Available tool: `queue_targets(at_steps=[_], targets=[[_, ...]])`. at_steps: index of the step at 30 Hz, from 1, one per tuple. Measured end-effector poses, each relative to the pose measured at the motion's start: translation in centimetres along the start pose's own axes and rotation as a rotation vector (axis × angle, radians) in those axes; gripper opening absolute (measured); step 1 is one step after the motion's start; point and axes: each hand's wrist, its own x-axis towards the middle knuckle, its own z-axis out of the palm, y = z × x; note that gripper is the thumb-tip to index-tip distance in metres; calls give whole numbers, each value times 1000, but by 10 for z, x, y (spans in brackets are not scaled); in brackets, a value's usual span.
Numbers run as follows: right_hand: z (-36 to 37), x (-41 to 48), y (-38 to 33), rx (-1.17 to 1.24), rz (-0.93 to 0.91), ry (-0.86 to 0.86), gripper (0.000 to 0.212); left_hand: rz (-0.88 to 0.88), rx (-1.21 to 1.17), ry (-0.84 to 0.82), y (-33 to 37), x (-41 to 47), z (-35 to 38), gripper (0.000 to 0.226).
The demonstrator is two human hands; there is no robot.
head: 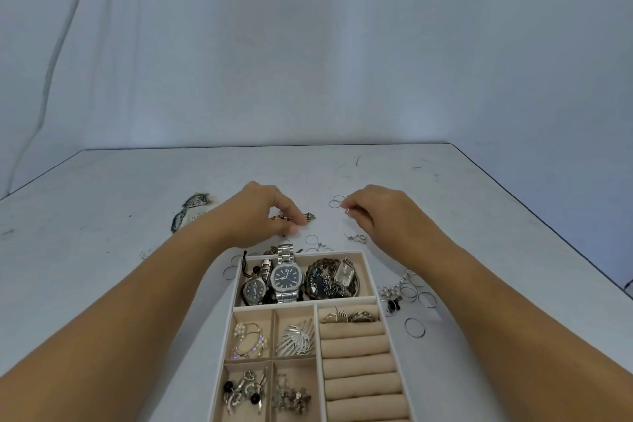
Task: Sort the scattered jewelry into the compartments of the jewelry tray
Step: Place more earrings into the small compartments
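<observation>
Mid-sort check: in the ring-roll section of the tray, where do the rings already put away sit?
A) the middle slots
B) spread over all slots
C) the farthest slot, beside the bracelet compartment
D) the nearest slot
C: the rings sit in the far-end slot of the ring rolls; the rolls nearer the camera show no rings.

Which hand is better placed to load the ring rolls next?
Right hand: it pinches a small ring, and the ring rolls fill the tray's right side; the left hand holds a trinket.
</observation>
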Motion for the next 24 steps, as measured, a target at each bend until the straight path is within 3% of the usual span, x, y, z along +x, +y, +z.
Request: queue_targets(at_steps=[8,17,24], targets=[[1,-3,1,120,-21,62,12,-176,205,-253,6,-10,-17,6],[-1,-5,1,182,70,40,11,-62,66,-177,3,-6,-8,13],[1,-6,5,166,97,34,11,-99,49,-174,-2,-5,-8,13]])
